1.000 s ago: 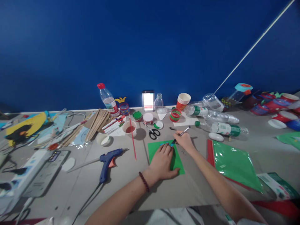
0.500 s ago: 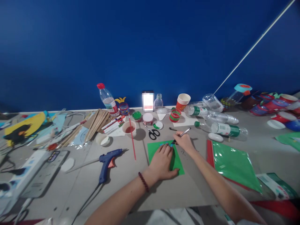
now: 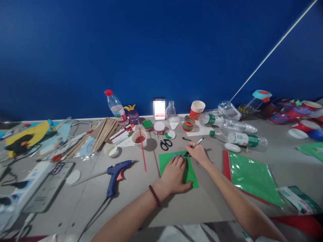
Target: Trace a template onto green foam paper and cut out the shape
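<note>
A green sheet of paper (image 3: pixel 166 160) lies on the grey table (image 3: pixel 207 205) in front of me. My left hand (image 3: pixel 176 174) rests flat on it, fingers stretched out, pressing down a small blue shape (image 3: pixel 178 155) at the fingertips. My right hand (image 3: pixel 198 153) is closed on a pen (image 3: pixel 194 145), its tip touching the sheet beside the blue shape. A bead bracelet is on my left wrist.
Black scissors (image 3: pixel 166 144), a blue glue gun (image 3: pixel 116 171) and a red stick (image 3: pixel 142 148) lie to the left. Paint pots, a cup of red liquid (image 3: pixel 140 137), paper cups (image 3: pixel 196 109) and plastic bottles (image 3: pixel 237 129) stand behind. A green sheet packet (image 3: pixel 252 176) lies right.
The pen in my right hand has tilted slightly and the hand shifted a little along the sheet's top edge. My left hand has stayed flat in place.
</note>
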